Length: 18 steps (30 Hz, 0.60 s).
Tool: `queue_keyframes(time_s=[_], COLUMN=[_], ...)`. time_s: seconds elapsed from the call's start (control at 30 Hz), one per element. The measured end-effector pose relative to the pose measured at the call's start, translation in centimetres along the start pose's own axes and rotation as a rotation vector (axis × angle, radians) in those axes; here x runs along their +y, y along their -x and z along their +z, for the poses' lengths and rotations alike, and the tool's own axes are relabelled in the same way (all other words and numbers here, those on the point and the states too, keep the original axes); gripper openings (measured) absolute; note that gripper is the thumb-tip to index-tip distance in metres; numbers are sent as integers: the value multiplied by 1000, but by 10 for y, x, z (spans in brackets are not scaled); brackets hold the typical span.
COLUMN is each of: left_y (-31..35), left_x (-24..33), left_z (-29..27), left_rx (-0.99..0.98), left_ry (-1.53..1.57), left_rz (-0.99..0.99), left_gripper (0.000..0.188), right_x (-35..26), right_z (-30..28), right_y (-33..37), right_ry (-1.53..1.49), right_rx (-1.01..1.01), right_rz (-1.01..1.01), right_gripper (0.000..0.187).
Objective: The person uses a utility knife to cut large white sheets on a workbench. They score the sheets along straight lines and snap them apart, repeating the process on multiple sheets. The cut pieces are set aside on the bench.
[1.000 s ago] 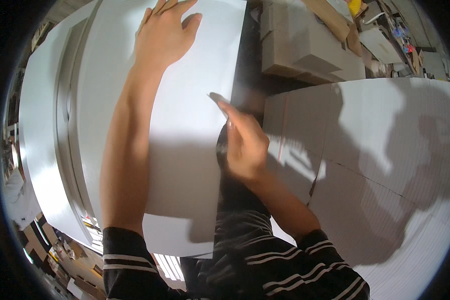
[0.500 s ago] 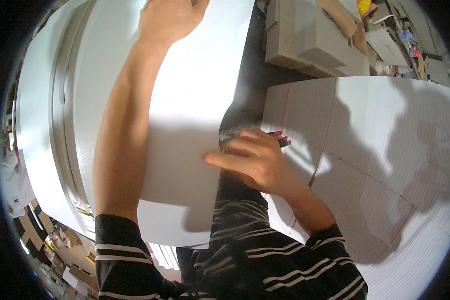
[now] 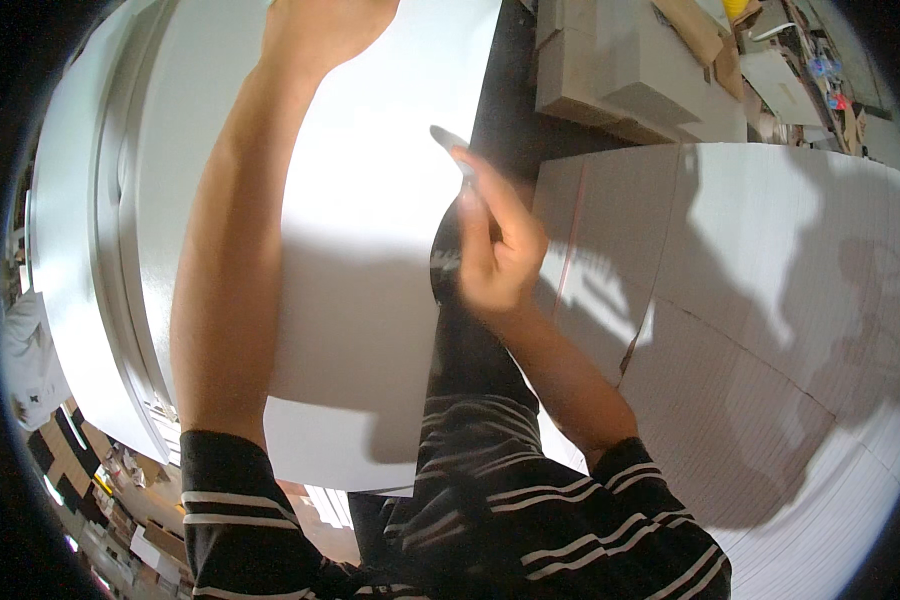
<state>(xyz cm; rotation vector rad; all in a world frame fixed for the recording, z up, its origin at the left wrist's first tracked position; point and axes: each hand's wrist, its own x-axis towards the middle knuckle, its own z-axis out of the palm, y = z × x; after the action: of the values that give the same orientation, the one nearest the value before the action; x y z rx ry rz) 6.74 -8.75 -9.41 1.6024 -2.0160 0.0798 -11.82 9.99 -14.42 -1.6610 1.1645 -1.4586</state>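
Note:
A large white sheet or panel (image 3: 360, 330) lies in front of me, brightly lit at its far part and shadowed nearer me. My left hand (image 3: 330, 35) is at the top edge of the picture over the sheet, with its fingers cut off from view. My right hand (image 3: 505, 240) is raised at the sheet's right edge, slightly blurred. Between its thumb and forefinger is a thin grey, blade-like tool (image 3: 448, 137), its tip pointing up and left over the sheet. Whatever lies inside the palm is hidden.
To the left stand white panels with a long groove (image 3: 120, 200). On the right is a wide, pale, ribbed cardboard surface (image 3: 740, 350) with seams. Pale stacked boxes or boards (image 3: 640, 80) stand at the far right. Clutter fills the lower left.
My right hand has moved away from me and turned, bringing the grey tool into sight. Red and black ends seen behind that hand earlier no longer show. My left arm has shifted slightly left.

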Motion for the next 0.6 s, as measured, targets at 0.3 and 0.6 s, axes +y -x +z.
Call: queue_keyframes(time_s=[0.3, 0.6], left_y=[0, -3], left_x=[9, 11], left_z=[-5, -1], left_rx=[-103, -162], left_ry=[-54, -33], left_rz=[-73, -50], left_gripper=[42, 46], right_x=[-14, -39], right_z=[-22, -61], right_y=[18, 40], right_ry=[-134, -175], right_rx=[-389, -775], right_rz=[-157, 49], right_gripper=[48, 54])
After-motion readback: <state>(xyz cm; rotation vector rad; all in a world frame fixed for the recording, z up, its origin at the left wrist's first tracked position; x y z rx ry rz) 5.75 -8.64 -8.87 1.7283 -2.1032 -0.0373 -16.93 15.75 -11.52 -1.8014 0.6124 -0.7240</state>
